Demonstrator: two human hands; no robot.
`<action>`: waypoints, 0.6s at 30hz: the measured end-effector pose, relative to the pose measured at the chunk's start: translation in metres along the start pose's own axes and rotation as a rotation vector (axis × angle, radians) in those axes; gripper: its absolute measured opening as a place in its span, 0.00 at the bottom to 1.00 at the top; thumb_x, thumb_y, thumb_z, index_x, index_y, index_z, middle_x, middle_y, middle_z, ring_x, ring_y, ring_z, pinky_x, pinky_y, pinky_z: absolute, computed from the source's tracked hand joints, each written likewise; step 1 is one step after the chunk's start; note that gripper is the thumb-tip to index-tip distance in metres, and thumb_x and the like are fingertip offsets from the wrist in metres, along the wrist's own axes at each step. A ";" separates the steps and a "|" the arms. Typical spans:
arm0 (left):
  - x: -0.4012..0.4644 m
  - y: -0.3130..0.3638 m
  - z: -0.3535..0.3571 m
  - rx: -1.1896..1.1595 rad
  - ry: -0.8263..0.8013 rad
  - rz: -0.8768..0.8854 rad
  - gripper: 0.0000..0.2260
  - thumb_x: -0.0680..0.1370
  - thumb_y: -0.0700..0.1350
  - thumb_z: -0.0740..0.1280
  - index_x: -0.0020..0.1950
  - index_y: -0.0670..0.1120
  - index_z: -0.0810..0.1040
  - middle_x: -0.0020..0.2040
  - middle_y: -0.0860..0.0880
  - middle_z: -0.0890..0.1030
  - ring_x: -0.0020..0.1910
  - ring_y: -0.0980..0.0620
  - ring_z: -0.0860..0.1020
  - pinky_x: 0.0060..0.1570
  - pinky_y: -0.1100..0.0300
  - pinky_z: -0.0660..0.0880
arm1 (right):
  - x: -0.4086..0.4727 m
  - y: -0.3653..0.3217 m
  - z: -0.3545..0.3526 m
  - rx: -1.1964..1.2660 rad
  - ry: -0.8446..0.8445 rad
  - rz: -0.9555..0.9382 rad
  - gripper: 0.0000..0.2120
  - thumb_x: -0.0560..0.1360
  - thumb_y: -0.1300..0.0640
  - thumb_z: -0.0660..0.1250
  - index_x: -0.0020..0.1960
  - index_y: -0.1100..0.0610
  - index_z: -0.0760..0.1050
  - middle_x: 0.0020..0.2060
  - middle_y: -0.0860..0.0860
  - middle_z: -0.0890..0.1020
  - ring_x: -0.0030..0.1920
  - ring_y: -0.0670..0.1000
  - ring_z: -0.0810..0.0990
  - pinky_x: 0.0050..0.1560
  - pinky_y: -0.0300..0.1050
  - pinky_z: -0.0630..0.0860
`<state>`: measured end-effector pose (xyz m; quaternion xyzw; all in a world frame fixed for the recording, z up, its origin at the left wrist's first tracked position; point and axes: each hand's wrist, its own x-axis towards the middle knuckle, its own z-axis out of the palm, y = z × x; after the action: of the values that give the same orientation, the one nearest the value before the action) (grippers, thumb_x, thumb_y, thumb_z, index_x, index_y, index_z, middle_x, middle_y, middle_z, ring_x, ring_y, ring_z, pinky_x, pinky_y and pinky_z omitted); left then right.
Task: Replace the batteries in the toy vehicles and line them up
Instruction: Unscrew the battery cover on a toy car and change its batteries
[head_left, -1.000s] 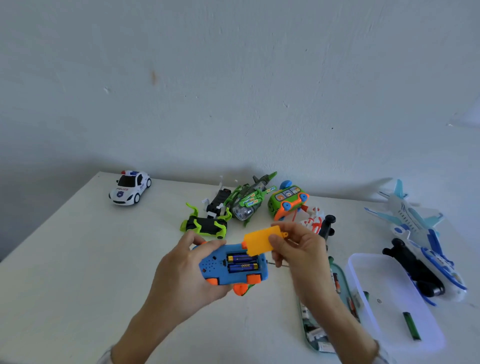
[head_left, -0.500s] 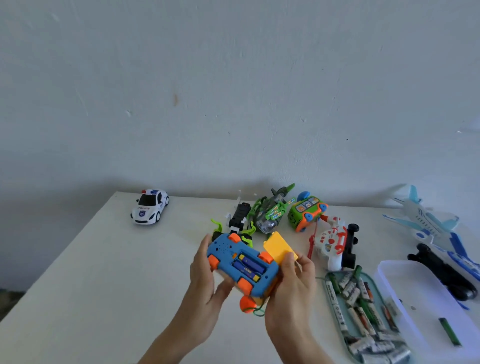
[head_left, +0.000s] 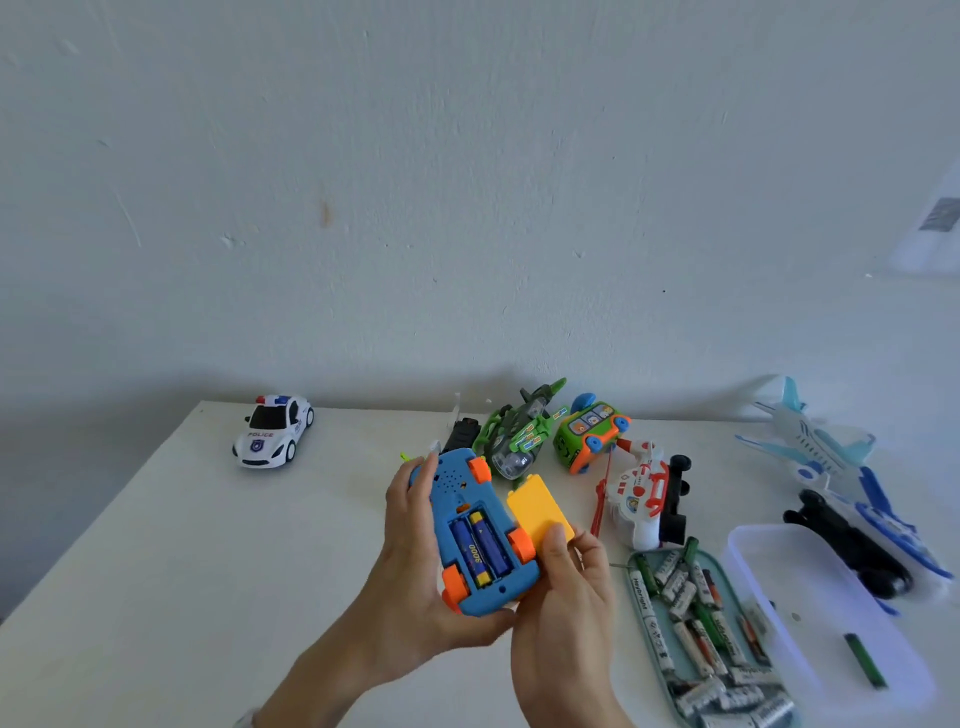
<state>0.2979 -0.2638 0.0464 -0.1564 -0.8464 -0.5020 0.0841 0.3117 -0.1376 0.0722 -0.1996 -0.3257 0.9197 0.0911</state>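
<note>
My left hand (head_left: 415, 561) grips a blue toy car (head_left: 470, 525) with orange wheels, held upside down above the table. Its battery bay is uncovered and two blue batteries (head_left: 480, 545) lie inside. My right hand (head_left: 563, 597) pinches the yellow battery cover (head_left: 537, 506) just right of the car, and its thumb lies on the cover's near end. A white police car (head_left: 274, 432) stands alone at the far left of the table.
Along the wall lie a green helicopter (head_left: 522, 436), a green-orange bus (head_left: 589, 434), a white-red helicopter (head_left: 641, 496) and blue-white planes (head_left: 831, 457). A teal tray (head_left: 647, 642) of several batteries and a clear box (head_left: 800, 582) with one green battery (head_left: 865, 660) lie at the right.
The car turned from lying crosswise to pointing away from me. The yellow cover dropped from above the car to its right side. The view tilted up and shifted.
</note>
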 end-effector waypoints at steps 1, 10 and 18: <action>0.002 0.003 0.001 0.008 0.038 0.022 0.58 0.56 0.63 0.79 0.75 0.57 0.46 0.71 0.53 0.54 0.70 0.61 0.61 0.59 0.70 0.71 | 0.001 -0.006 -0.001 -0.024 -0.043 -0.011 0.05 0.79 0.62 0.59 0.44 0.58 0.69 0.31 0.51 0.75 0.27 0.45 0.75 0.30 0.42 0.77; 0.012 0.022 0.006 0.147 0.063 0.145 0.57 0.55 0.56 0.79 0.74 0.61 0.46 0.69 0.61 0.54 0.67 0.63 0.62 0.55 0.79 0.65 | 0.023 -0.089 0.018 -1.032 -0.711 -0.385 0.14 0.76 0.68 0.65 0.49 0.51 0.82 0.28 0.43 0.75 0.30 0.41 0.71 0.32 0.31 0.71; 0.010 0.032 0.007 0.162 0.057 0.147 0.58 0.55 0.57 0.78 0.75 0.58 0.45 0.69 0.65 0.50 0.67 0.70 0.57 0.56 0.82 0.60 | 0.031 -0.092 0.029 -1.422 -0.967 -0.598 0.10 0.74 0.65 0.68 0.46 0.52 0.83 0.37 0.34 0.78 0.40 0.36 0.78 0.39 0.28 0.72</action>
<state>0.2998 -0.2422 0.0722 -0.1965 -0.8678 -0.4286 0.1570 0.2747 -0.0735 0.1419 0.2916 -0.8570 0.4234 0.0349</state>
